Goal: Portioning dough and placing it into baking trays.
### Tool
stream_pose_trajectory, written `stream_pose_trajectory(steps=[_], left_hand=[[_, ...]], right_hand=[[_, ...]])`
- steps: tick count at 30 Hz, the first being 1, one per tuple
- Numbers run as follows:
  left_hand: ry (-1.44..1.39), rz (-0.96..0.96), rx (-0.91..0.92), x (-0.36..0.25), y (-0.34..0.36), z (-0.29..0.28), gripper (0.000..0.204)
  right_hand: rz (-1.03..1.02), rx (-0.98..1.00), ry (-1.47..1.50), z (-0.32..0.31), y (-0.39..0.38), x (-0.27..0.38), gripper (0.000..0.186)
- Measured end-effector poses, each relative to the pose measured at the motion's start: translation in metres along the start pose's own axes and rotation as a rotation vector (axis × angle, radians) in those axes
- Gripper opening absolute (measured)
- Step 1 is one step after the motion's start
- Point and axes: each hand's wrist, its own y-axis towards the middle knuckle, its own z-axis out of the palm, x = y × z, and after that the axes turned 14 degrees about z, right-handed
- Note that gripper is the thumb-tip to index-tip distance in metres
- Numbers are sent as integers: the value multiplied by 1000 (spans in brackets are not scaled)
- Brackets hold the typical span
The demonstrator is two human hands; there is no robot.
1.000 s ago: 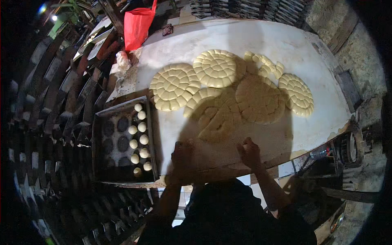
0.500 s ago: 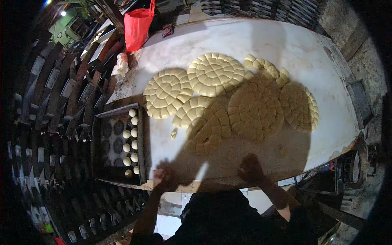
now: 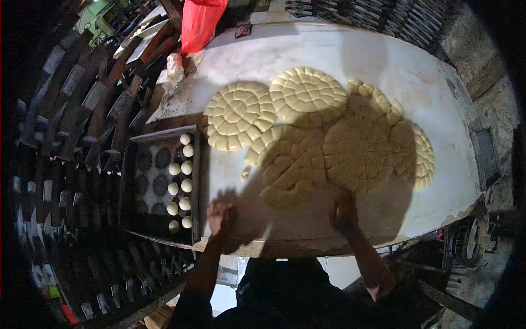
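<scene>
My left hand [image 3: 221,214] is low over the tabletop [image 3: 438,109], right of the tray's edge, its fingers blurred and in shadow. My right hand [image 3: 343,214] is on the shadowed front of the table, fingers curled; anything under them is hidden. Ahead lie round flat slabs of pale dough cut into small pieces [image 3: 307,93], with an arc of loose cut pieces [image 3: 394,112] at the back right. A small dough scrap [image 3: 245,174] lies above my left hand. At left, a dark metal tray [image 3: 127,186] holds several dough balls [image 3: 187,185] in its right half.
A red bag [image 3: 200,27], a clear bag [image 3: 174,68] and a small dark packet [image 3: 243,30] sit at the back left. Stacked dark trays [image 3: 74,109] fill the left side and the back. A concrete ledge [image 3: 482,82] borders the right.
Both hands have shifted about at the table's front edge; my left hand has moved slightly upward and its fingers have changed shape. The whole view has shifted slightly with my head.
</scene>
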Motion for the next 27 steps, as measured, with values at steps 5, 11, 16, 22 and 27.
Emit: stream_pose_trajectory(steps=[5, 11, 16, 22, 27], left_hand=[[2674, 1248, 739, 74, 21, 20, 25], [2564, -116, 613, 23, -80, 57, 51], [2182, 728, 576, -64, 9, 183, 45], [2608, 700, 169, -212, 128, 181, 81], [2472, 552, 305, -176, 102, 220, 76]], right_hand=[[239, -503, 63, 41, 13, 88, 25], [170, -143, 52, 24, -52, 62, 21], [230, 15, -175, 10, -5, 76, 29], [-323, -10, 334, 92, 141, 457, 32], [-441, -35, -235, 165, 240, 497, 34]])
